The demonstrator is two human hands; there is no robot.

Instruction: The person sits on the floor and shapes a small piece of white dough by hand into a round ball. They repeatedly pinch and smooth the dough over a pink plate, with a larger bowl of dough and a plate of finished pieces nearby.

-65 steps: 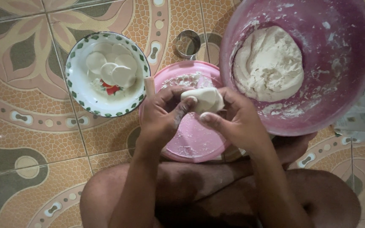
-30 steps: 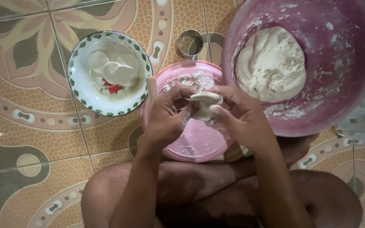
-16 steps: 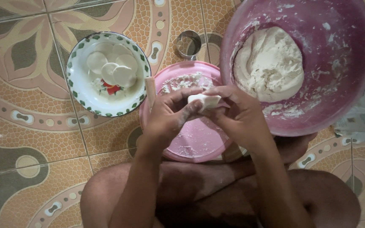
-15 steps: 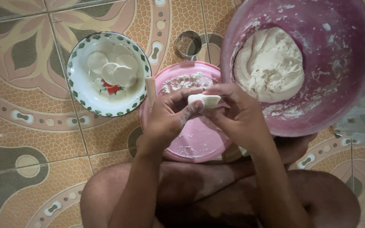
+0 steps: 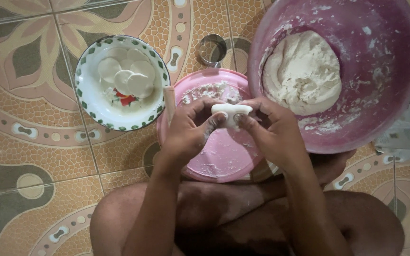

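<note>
here, the left hand (image 5: pixel 188 130) and the right hand (image 5: pixel 271 130) meet over the middle of the view, and between them sits a small white piece of dough (image 5: pixel 231 112). both hands pinch it: the left grip is pressed onto its left end with thumb and curled fingers, the right grip is pressed onto its right end the same way, and the two thumbs lie on its near face. the dough is held in the air, above the pink round board (image 5: pixel 214 142), not touching it.

the board lies on the tiled floor (image 5: pixel 34 142) straight below the hands, dusted with white flour, thickest at its 12 o'clock edge. a thin pale wooden rolling stick (image 5: pixel 169 102) rests at the board's 10 o'clock rim, just beside the left hand.

at 10 o'clock from the hands stands a white plate with a green patterned rim (image 5: pixel 84 97); several flat round dough discs (image 5: pixel 125 78) lie overlapping in it, over a red mark in the plate's centre.

at 2 o'clock from the hands is a large pink basin (image 5: pixel 385 76), its inner wall smeared with flour, holding a big lump of white dough (image 5: pixel 302 71). its near rim overlaps the board's right side.

at 12 o'clock, between plate and basin, a small round metal cutter ring (image 5: pixel 212 49) stands on the floor. the person's bare crossed legs (image 5: pixel 224 213) fill the 6 o'clock part.
</note>
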